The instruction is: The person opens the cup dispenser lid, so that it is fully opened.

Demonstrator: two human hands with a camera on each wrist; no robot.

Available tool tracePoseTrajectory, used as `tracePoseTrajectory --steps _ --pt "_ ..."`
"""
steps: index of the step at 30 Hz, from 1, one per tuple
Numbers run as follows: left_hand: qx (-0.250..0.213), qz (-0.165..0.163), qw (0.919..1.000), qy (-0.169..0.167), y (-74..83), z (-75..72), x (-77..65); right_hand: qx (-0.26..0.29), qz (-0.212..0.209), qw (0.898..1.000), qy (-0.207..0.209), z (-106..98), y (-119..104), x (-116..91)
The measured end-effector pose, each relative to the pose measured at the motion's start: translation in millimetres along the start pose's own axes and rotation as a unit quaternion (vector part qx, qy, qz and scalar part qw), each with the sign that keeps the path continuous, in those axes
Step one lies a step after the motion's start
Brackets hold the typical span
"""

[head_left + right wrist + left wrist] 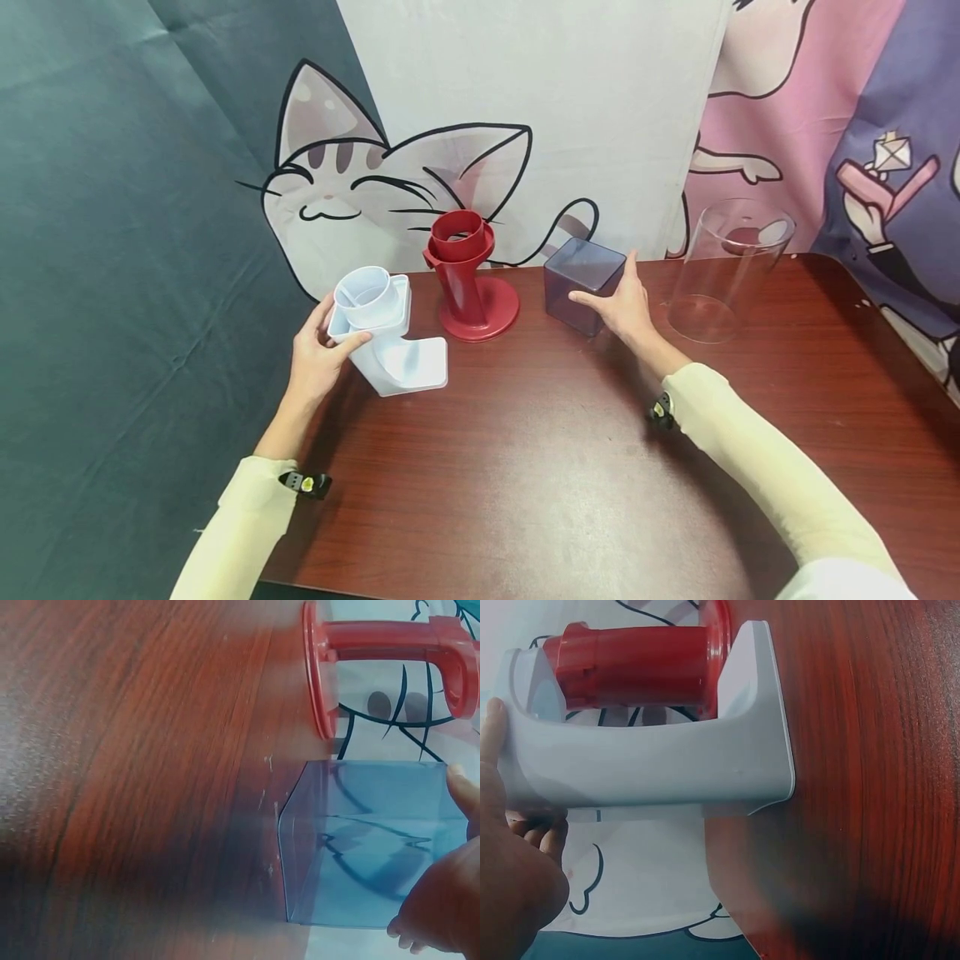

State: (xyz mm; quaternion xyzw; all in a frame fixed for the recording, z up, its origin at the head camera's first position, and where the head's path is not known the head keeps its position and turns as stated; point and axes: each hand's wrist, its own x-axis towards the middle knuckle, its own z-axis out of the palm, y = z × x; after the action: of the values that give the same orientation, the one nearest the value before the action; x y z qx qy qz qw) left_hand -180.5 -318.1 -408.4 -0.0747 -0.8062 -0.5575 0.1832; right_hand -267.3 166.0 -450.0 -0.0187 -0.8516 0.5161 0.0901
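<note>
My left hand (317, 360) grips the square rim of a white plastic stand (408, 367) at the left of the table. The stand has a round collar on top and a flat foot, and looks upright. In the left wrist view my thumb lies along the top end of the white stand (652, 765), with the fingers curled under the rim. My right hand (628, 315) holds the upper part of a see-through bluish square container (573, 296) from its right side, thumb in front. The right wrist view shows the container (367, 847) near the table surface.
Between my hands, towards the back, stands a red plastic stand (480, 308) with a round base. A clear cylinder (720, 283) stands at the back right. The wooden table (517, 467) meets a printed cloth (622, 92) behind and a green cloth (112, 292) at left.
</note>
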Motion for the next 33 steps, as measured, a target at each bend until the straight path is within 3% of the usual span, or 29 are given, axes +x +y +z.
tracePoseTrajectory --steps 8,15,21,28,30,33 --pt "-0.006 -0.029 0.9995 -0.011 10.6 1.6 -4.9 0.001 -0.028 0.999 0.017 -5.9 -4.0 -8.3" --pt "-0.002 -0.043 0.9988 -0.023 24.6 1.6 -7.3 0.05 -0.05 0.997 0.012 -14.0 -7.7 -14.4" --pt "0.002 -0.021 0.9997 -0.006 35.0 4.3 -6.0 0.056 -0.036 0.998 0.001 -27.9 -11.1 -24.6" --pt "0.026 -0.001 0.9993 0.026 46.3 7.6 -5.0 0.06 -0.047 0.997 0.0 -43.4 -17.3 -36.9" --pt "0.023 0.004 0.9993 0.029 59.6 11.0 -8.0 0.069 -0.053 0.996 0.0 -47.6 -20.2 -40.2" --pt "0.018 0.015 0.9991 0.037 67.7 14.6 -9.3 0.074 -0.06 0.996 0.0 -55.0 -24.9 -45.0"
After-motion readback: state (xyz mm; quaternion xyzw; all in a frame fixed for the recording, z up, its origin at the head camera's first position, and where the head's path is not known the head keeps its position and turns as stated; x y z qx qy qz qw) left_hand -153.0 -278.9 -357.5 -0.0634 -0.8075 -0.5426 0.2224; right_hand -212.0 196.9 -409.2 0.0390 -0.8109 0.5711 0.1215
